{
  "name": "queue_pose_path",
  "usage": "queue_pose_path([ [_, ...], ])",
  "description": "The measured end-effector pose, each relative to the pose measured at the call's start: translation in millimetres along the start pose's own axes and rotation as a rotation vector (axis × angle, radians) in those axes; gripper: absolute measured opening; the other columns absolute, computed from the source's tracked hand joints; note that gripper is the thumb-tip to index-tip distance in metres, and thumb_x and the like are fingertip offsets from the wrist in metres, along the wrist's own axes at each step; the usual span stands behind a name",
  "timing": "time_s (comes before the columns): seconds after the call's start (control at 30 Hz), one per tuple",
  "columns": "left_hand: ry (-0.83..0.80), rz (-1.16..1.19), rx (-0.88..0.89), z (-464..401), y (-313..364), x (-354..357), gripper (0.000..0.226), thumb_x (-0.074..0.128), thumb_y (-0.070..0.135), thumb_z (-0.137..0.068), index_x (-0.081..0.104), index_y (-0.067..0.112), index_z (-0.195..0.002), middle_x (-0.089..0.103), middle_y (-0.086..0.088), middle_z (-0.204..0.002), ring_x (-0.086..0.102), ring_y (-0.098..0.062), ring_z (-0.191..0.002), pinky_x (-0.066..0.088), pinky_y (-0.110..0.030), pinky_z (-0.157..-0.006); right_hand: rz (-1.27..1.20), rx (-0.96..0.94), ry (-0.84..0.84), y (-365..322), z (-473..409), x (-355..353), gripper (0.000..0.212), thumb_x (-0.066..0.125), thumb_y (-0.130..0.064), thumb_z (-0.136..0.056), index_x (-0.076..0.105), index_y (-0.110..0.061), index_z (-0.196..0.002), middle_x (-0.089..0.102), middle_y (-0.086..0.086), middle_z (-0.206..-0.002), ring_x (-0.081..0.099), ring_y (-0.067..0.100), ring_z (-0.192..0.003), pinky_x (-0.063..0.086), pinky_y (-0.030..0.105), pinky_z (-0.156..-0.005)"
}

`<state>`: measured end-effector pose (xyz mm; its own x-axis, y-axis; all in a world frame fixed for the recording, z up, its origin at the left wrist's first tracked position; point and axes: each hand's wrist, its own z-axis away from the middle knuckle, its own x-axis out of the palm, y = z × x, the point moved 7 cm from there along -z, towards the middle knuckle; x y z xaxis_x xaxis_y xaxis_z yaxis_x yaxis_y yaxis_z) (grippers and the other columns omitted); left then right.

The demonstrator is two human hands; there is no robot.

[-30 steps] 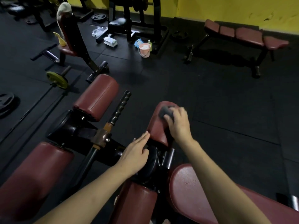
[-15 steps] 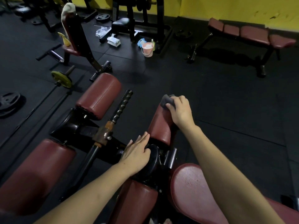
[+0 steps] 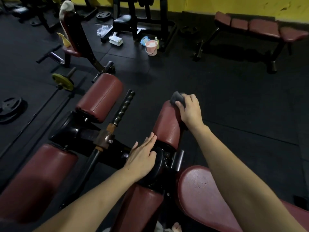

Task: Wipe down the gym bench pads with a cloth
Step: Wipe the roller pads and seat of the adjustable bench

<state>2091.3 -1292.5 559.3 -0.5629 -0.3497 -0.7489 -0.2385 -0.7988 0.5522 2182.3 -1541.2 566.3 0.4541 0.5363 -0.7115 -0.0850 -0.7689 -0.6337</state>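
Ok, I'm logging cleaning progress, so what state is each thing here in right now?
cloth: bunched, held against far end of the roller pad
right hand: grips the cloth
left hand: flat, fingers straight, resting on the black hub
roller pad: shiny, looks damp
seat pad: speckled with droplets or marks
bucket: upright on floor

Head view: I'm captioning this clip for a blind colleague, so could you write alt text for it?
A person's right hand presses a dark grey cloth onto the far end of a maroon roller pad on a gym machine. The left hand rests flat on the black hub below it. A pink bucket stands on the black floor beyond.
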Motion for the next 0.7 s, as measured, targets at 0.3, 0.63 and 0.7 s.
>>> queue_pose_path([
  [0.3,0.029,0.100,0.031,5.0,5.7,-5.5,0.064,0.039,0.011,-0.101,0.026,0.030,-0.161,0.010,0.027,-0.164,0.003,0.013,-0.147,-0.002,-0.014,-0.122,-0.066,-0.149,-0.031,-41.8,129.7,4.3,0.040,0.063,-0.034,-0.097,0.059,-0.010,-0.128,0.055,0.009,-0.112,0.053,0.027,-0.104,0.050,0.041,-0.088],
  [0.63,-0.037,0.015,-0.075,-8.8,-3.1,-13.3,0.060,0.033,0.022,-0.104,0.021,0.025,-0.163,0.011,0.016,-0.169,0.010,0.001,-0.154,0.000,-0.028,-0.128,-0.055,0.011,0.017,1.6,10.1,-0.4,0.041,0.062,-0.035,-0.100,0.059,-0.008,-0.131,0.053,0.011,-0.114,0.051,0.025,-0.106,0.049,0.045,-0.095],
  [0.7,-0.017,0.004,-0.045,-5.1,1.2,-17.5,0.061,0.035,0.020,-0.103,0.022,0.023,-0.163,0.013,0.013,-0.169,0.008,0.002,-0.154,-0.002,-0.025,-0.126,-0.069,0.022,0.042,-3.3,24.9,0.3,0.040,0.063,-0.033,-0.099,0.059,-0.008,-0.131,0.053,0.009,-0.114,0.051,0.023,-0.106,0.049,0.042,-0.095],
])
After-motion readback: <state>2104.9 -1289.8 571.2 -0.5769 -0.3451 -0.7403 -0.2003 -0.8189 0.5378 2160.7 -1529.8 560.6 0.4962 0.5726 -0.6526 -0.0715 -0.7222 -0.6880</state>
